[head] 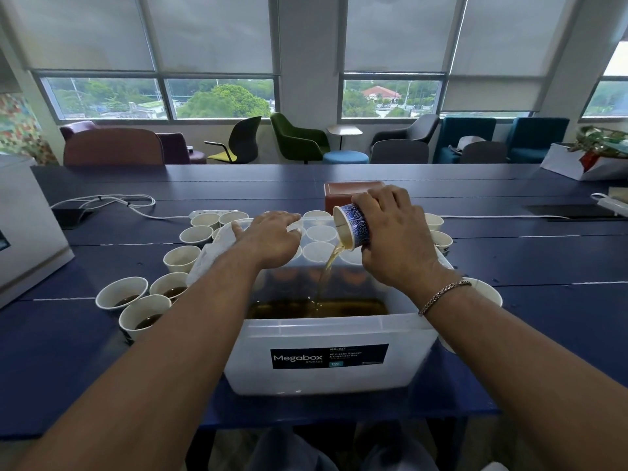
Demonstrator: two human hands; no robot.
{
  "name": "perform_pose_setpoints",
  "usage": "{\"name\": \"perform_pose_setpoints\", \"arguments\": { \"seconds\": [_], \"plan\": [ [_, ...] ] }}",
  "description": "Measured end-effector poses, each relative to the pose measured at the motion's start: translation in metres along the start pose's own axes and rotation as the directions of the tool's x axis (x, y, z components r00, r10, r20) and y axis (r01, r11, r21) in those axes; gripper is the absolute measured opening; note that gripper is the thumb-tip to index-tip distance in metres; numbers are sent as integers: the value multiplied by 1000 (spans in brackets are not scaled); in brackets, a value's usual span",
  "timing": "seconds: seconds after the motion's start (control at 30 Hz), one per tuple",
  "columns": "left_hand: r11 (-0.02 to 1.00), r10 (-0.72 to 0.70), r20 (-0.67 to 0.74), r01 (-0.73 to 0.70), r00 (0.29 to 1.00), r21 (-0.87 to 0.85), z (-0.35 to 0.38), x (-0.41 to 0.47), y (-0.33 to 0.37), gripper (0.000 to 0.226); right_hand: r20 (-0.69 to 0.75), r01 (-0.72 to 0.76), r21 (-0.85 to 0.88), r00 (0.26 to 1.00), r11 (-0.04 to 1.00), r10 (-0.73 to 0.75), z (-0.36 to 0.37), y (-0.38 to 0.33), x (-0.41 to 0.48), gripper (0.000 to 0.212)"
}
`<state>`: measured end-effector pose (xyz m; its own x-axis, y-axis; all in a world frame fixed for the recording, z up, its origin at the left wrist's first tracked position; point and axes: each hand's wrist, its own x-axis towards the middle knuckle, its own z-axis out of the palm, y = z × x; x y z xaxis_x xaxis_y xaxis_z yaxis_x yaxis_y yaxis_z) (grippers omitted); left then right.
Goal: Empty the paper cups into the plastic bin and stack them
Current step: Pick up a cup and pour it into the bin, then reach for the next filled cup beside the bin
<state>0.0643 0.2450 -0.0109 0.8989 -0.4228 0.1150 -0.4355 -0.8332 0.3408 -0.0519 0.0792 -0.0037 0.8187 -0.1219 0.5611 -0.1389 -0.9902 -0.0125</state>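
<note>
Table (543,260): I am risking a spill onto this dark blue top, and a power strip (212,212) is lying on its far part, so liquid running that way could be trouble.
Plastic bin (251,351): I am stretching my left forearm across its left rim, and a bump could be sloshing the brown liquid (356,309) pooled inside. Translucent white with a dark label on the near wall, it is sitting at the table's near edge.
Waiting cups (142,311): they are crowding the bin's left, far and right sides, where my arms could be knocking them over. The near left ones are holding dark drink and are white inside.
Right hand (397,239): I am grasping the tilted cup (353,226) around its body, high over the bin. A slipping hold could be dropping it in.
Left hand (272,239): I am reaching palm down over the far left rim. I cannot tell whether the fingers are closing on anything.
Tilted cup: blue patterned outside and pale inside, it is pointing its mouth left and down above the bin's far half.
Stream (328,266): thin and amber, it is falling from the lip into the bin. Tipping faster could be splashing it over the wall.
</note>
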Motion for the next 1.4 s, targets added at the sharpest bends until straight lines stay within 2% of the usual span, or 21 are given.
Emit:
{"name": "perform_pose_setpoints", "arguments": {
  "seconds": [0.37, 0.5, 0.6, 0.67, 0.77, 0.83, 0.9, 1.0, 1.07, 1.27, 1.4],
  "plan": [
    [1000, 2, 11, -2, 1000, -7, -3, -4, 2, 45, -95, 51, -4, 994, 999, -51, 0, -3, -1, 77],
    [1000, 4, 8, -4, 1000, -10, -3, -6, 3, 44, 63, -112, 134, 993, 985, 104, -3, 0, -4, 75],
    [1000, -3, -9, 3, 1000, -10, -5, -7, 10, 42, 160, -258, 319, 963, 912, 216, -8, 4, -3, 82],
    [1000, -4, -32, 5, 999, 30, -8, -8, 15, 41, 163, -279, 398, 959, 874, 232, -13, 9, -2, 84],
    [999, -1, -68, 4, 998, 43, -13, -8, 29, 39, 94, -274, 425, 961, 863, 259, -25, 22, -2, 84],
    [999, 14, -116, -18, 993, -36, -18, -9, 44, 39, 81, -291, 446, 955, 846, 285, -33, 31, -4, 81],
    [977, 76, -151, -104, 986, -187, -23, -12, 67, 40, 95, -319, 488, 945, 812, 314, -41, 43, -8, 79],
    [826, 215, -90, -231, 972, -514, -25, -22, 115, 49, 90, -349, 538, 929, 767, 360, -50, 60, -19, 79],
    [740, 269, -42, -235, 962, -630, -23, -31, 146, 57, 76, -374, 538, 914, 755, 399, -55, 70, -27, 78],
    [750, 372, -32, -321, 928, -578, 0, -45, 203, 46, 89, -483, 521, 851, 704, 518, -65, 107, -54, 76],
    [796, 402, 60, -317, 914, -515, 18, -46, 217, 45, 135, -526, 491, 834, 695, 535, -60, 121, -74, 70]
  ]
}}
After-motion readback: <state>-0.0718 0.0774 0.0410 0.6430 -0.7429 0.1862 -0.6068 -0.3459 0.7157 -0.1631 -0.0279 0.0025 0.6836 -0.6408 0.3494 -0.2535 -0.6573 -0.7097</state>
